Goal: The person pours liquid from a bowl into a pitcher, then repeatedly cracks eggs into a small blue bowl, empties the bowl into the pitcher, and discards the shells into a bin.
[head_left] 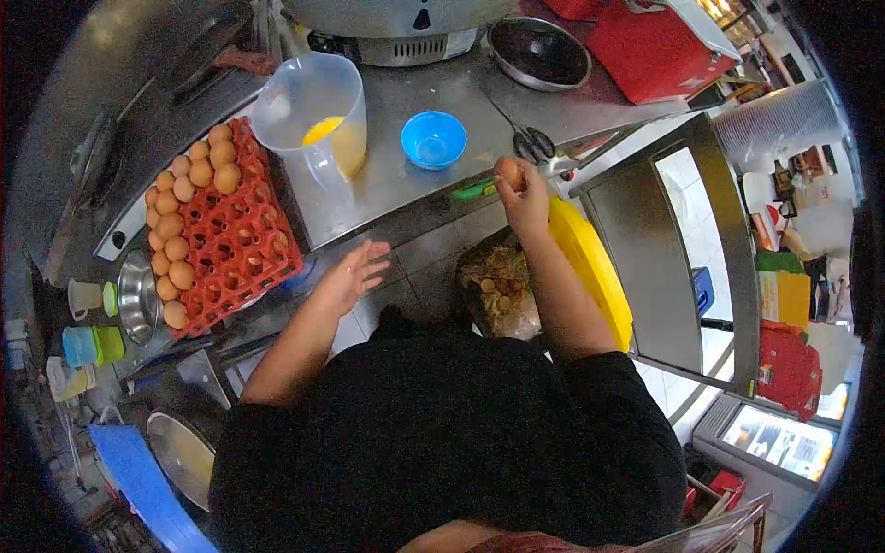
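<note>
Your right hand grips an egg. Your left hand is open, near the red tray.

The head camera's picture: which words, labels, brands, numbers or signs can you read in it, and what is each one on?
No text can be read anywhere in this picture.
Jug: no lettering or numbers can be made out.
Metal appliance: the dark mark on its front is too small to read.
Lit panel: its details are too small and blurred.
Yellow-and-white item: too blurred to read.
</note>
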A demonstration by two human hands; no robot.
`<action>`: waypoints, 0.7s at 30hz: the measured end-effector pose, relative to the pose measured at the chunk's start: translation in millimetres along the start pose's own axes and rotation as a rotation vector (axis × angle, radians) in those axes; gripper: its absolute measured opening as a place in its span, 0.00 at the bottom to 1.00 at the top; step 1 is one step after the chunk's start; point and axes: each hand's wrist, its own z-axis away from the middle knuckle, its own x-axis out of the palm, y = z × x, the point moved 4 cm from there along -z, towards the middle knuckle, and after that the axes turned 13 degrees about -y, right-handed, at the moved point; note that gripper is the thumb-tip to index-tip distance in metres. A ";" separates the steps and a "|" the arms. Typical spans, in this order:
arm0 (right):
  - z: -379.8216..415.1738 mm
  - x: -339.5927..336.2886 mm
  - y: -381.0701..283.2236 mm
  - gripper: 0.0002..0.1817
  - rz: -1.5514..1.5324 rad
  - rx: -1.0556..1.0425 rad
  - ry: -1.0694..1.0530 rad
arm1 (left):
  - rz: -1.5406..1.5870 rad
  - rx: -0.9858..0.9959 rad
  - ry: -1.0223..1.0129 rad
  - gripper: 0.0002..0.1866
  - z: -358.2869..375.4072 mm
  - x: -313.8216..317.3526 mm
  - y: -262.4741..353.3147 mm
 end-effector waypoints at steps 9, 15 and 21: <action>-24.1 19.6 26.0 0.28 0.368 -0.068 0.096 | -0.016 0.040 0.097 0.23 11.4 -21.0 -12.6; -34.2 11.9 49.7 0.26 -0.119 0.045 0.121 | -0.079 0.057 0.053 0.22 8.0 -4.1 4.6; -45.1 5.4 -4.8 0.23 -1.065 0.462 -0.256 | -0.365 0.233 -0.106 0.19 -11.9 45.9 67.5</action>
